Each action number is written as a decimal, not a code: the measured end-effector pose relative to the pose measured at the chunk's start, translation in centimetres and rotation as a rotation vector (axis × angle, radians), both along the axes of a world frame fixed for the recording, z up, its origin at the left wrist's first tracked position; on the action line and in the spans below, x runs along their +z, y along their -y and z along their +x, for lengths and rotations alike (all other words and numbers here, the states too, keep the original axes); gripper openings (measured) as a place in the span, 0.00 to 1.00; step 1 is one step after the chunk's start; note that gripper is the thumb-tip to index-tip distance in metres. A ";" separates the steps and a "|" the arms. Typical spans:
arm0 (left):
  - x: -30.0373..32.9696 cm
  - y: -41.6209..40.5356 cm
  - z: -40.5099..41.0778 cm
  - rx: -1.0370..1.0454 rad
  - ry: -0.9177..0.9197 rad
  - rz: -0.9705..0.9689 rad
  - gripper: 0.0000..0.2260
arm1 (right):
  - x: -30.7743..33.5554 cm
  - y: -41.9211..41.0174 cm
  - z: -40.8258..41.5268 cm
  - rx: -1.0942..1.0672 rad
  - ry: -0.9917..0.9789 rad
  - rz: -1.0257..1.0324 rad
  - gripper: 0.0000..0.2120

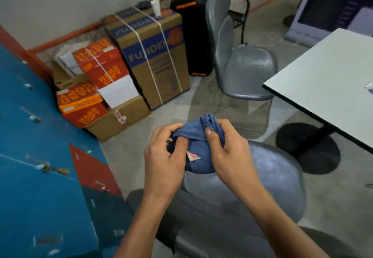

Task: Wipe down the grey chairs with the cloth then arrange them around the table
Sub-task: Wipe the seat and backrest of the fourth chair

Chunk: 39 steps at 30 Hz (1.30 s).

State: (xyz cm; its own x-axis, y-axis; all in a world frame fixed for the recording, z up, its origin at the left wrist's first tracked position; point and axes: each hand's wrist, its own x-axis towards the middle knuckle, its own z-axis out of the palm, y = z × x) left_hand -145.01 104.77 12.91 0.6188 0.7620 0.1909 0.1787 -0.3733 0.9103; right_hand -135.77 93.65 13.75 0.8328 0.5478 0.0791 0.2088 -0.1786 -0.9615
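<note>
Both hands bunch one blue cloth (198, 146) in front of the body: left hand (163, 157) fingers curled into its left side, right hand (226, 150) thumb and fingers pinching a fold at its top right. A small white tag with red print hangs off the cloth between the hands. Cloth is held in the air over the near grey chair (272, 179), seat directly below; not clearly touching it. Second grey chair (246, 70) stands further back, beside the white table (327, 82) corner, seat facing it. Table's black round base (310, 148) sits on the floor to the right. Behind: stacked cardboard boxes (149, 56) along the wall, white paper cup (155, 7) on top of the tall one, black case (191, 35) beside it. Blue lockers (40, 157) on the left.
</note>
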 end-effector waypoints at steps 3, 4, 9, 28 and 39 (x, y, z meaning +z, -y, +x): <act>-0.2 -3.5 0.8 -0.146 0.006 -0.014 0.09 | 0.1 -2.3 -0.3 -0.133 -0.062 0.022 0.05; -0.4 -4.4 1.3 -0.191 -0.002 -0.020 0.08 | 0.1 -2.8 -0.5 -0.176 -0.087 0.026 0.05; -2.0 -7.2 2.8 -0.337 -0.055 -0.045 0.06 | -1.6 -4.3 -0.7 -0.317 -0.206 0.022 0.04; -8.6 -13.4 6.7 -0.819 -0.210 -0.092 0.10 | -4.7 -7.2 -2.7 -0.522 -0.659 0.165 0.11; -7.8 -17.4 6.9 -1.250 -0.400 -0.002 0.21 | -5.3 -10.6 -6.1 -0.744 -0.724 0.223 0.17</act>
State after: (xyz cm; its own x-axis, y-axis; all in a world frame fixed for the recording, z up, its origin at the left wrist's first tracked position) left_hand -138.10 122.18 5.07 0.9159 -0.3640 -0.1693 -0.0292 -0.4810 0.8762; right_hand -141.87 104.22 8.50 0.8412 -0.0849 -0.5340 -0.5158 0.1703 -0.8396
